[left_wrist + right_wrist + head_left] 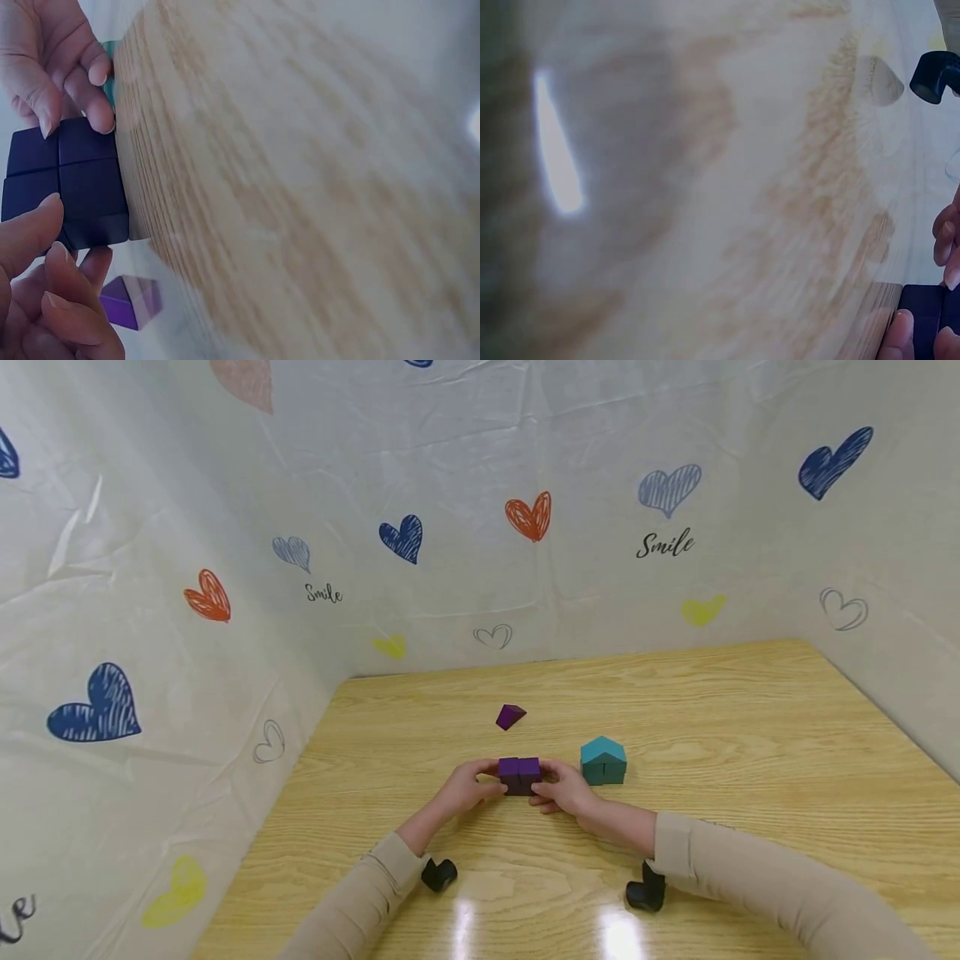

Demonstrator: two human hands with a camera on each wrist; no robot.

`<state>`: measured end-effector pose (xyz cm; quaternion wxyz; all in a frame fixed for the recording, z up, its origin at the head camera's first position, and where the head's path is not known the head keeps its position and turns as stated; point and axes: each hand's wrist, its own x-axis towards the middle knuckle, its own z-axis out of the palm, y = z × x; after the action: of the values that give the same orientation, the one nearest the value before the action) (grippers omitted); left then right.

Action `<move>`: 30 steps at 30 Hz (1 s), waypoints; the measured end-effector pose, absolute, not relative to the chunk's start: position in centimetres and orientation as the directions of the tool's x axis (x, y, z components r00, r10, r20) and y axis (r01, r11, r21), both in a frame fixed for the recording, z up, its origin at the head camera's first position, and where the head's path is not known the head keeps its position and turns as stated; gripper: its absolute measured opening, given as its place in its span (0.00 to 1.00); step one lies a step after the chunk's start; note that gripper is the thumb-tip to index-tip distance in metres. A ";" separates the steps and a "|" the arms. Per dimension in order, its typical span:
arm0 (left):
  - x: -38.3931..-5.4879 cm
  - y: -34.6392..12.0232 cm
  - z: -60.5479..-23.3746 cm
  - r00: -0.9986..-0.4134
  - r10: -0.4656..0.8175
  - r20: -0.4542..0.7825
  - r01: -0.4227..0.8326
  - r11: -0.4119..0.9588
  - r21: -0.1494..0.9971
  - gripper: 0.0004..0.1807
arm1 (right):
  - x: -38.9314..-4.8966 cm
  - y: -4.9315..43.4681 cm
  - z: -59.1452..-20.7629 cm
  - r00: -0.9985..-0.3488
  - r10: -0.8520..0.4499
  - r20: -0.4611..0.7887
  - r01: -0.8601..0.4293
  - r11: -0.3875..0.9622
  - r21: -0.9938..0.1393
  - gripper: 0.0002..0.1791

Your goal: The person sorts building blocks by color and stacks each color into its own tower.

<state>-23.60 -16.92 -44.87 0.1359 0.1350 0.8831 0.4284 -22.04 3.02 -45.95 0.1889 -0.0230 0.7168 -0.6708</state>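
Note:
Several purple cubes (519, 777) stand pressed together on the table, two wide and two high. My left hand (467, 789) grips their left side, thumb on the near face. On the right side my right hand (567, 788) holds them the same way. The left wrist view shows the cubes (91, 180) close up, with the left hand (56, 300) below and the right hand (56, 64) above. Only part of the cubes (924, 309) and some fingers appear in the right wrist view. Behind the cubes lies a loose purple wedge-shaped block (510, 717).
Just right of my right hand stands a teal block house (603, 762) with a peaked roof piece. The wooden table (720, 718) meets a white sheet (450, 460) printed with hearts at its back and sides. Black wrist cameras (438, 875) hang under both sleeves.

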 end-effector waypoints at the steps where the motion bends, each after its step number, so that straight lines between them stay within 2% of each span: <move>1: -23.6 -16.9 -44.8 -0.927 0.354 -0.127 0.121 0.600 0.791 0.22 | -22.0 3.0 -45.9 -0.927 -0.288 -0.242 0.223 0.097 -0.970 0.26; 13: -24.2 -17.4 -44.5 -0.913 0.381 -0.146 0.144 0.637 0.757 0.22 | -22.5 2.7 -46.3 -0.929 -0.293 -0.227 0.215 0.071 -0.974 0.26; 30: -24.3 -17.5 -44.6 -0.917 0.366 -0.159 0.155 0.695 0.702 0.21 | -23.7 3.0 -46.8 -0.895 -0.367 -0.254 0.261 0.032 -0.965 0.28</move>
<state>-24.31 -17.47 -44.56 0.1447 0.1433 0.9092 0.3631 -23.68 3.00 -46.81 0.2261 -0.0390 0.6818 -0.6946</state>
